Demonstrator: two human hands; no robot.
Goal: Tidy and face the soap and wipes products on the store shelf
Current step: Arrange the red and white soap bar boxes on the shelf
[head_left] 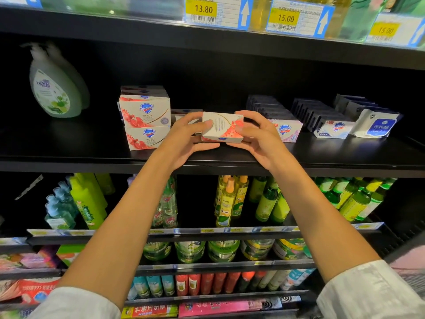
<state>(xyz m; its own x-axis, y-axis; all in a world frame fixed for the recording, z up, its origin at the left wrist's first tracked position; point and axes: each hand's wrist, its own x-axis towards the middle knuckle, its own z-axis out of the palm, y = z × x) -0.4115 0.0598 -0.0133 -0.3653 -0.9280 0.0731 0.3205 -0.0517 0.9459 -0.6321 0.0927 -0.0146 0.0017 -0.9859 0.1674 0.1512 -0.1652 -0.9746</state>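
Note:
A white and red soap box [222, 128] is held just above the black shelf [92, 155], its back face toward me. My left hand [188, 140] grips its left end and my right hand [257, 139] grips its right end. To the left, two matching red soap boxes [147, 124] stand stacked, logos facing out. Another box [181, 113] lies behind my left hand, partly hidden. To the right stand a pink soap box [287, 131], a white and blue soap box [333, 130] and a blue wipes pack [377, 125], each fronting a row.
A green pump bottle [54, 88] stands at the shelf's far left. Price tags [204, 10] hang from the shelf above. Lower shelves hold green and yellow bottles [230, 201], jars and cans.

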